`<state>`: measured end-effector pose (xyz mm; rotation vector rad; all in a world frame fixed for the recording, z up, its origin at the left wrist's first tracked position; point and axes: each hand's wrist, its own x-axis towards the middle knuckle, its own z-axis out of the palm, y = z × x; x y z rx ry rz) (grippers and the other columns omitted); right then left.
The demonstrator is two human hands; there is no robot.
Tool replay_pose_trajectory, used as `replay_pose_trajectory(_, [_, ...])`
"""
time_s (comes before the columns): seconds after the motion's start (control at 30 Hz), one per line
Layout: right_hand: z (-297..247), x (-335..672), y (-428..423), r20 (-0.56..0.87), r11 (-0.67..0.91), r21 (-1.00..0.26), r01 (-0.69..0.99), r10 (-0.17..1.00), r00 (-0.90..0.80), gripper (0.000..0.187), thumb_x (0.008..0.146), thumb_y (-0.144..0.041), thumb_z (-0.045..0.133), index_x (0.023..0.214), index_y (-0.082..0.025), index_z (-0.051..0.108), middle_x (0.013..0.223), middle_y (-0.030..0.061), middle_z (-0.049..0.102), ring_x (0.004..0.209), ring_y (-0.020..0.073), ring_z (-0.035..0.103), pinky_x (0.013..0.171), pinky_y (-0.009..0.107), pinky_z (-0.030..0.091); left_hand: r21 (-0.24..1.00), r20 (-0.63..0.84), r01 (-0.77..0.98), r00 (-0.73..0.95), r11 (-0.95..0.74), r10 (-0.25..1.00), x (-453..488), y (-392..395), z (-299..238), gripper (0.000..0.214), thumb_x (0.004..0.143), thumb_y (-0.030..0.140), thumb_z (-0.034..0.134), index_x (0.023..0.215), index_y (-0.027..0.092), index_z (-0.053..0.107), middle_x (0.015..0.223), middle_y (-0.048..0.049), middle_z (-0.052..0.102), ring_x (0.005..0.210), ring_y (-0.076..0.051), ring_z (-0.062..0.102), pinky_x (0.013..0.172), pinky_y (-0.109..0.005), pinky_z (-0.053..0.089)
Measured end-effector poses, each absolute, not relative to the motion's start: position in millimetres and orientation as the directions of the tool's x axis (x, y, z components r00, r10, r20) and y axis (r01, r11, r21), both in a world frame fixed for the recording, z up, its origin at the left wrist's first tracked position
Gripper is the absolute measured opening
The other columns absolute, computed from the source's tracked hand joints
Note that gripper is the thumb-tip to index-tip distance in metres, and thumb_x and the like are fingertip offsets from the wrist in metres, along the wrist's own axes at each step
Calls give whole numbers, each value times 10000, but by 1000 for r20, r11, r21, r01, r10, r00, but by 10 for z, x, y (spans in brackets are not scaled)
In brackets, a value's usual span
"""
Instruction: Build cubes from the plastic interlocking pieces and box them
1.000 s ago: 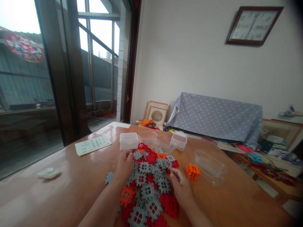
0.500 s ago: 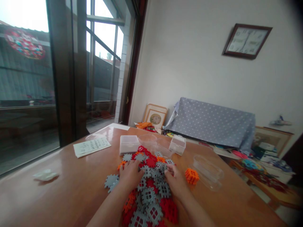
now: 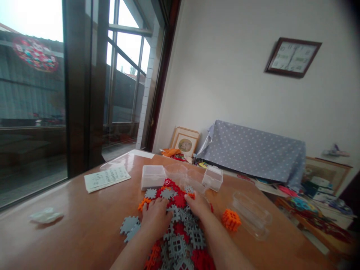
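Observation:
A heap of flat notched plastic tiles (image 3: 180,232), grey, red and orange, lies on the wooden table (image 3: 84,228) in front of me. My left hand (image 3: 155,219) rests flat on the heap's left side with fingers stretched forward. My right hand (image 3: 199,206) lies on the heap's far right part, fingers extended over the tiles. Neither hand grips a tile. Two grey tiles (image 3: 128,226) lie loose left of the heap. A small orange cube built of tiles (image 3: 231,219) stands to the right of my right hand.
Clear plastic boxes stand behind the heap: one (image 3: 152,176) at the left, one (image 3: 212,178) at the right, with a clear lid (image 3: 251,215) farther right. A printed sheet (image 3: 107,177) and a crumpled wrapper (image 3: 45,216) lie at the left. Windows are left; cluttered furniture is behind.
Both hands have slid forward over the heap toward its far end, the right one moving left and farther. A few tiles spread out at the left. My view tilted slightly.

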<state>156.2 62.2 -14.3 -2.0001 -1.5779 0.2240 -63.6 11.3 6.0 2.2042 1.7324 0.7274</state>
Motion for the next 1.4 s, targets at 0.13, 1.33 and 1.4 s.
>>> replay_pose_trajectory(0.13, [-230,1493,638,233,-140,-533,835,924,303,461,757,-516,646,1137,-259,698,1171,125,720,1127,351,643,973,472,440,482,235,838,157,-256,959,-628,111,58,338,815,387,560,1112,274,674,1198,-93,672,1171,-368,560,1040,-580,300])
replay_pose_trajectory(1.33, [-15,1277,-202,332,310,-943,119,883,332,310,882,-439,589,1061,-200,673,1017,54,727,941,220,657,876,333,502,882,349,326,31,-340,936,-510,172,182,283,883,420,521,795,186,653,700,16,623,698,-167,573,650,-255,386])
replay_pose_trajectory(1.4, [4,1292,-318,307,282,-951,124,900,308,304,881,-439,603,1053,-200,678,999,43,725,931,215,653,866,325,498,900,319,301,44,-317,947,-492,150,204,284,881,431,527,798,186,645,674,23,607,665,-159,557,632,-252,384])
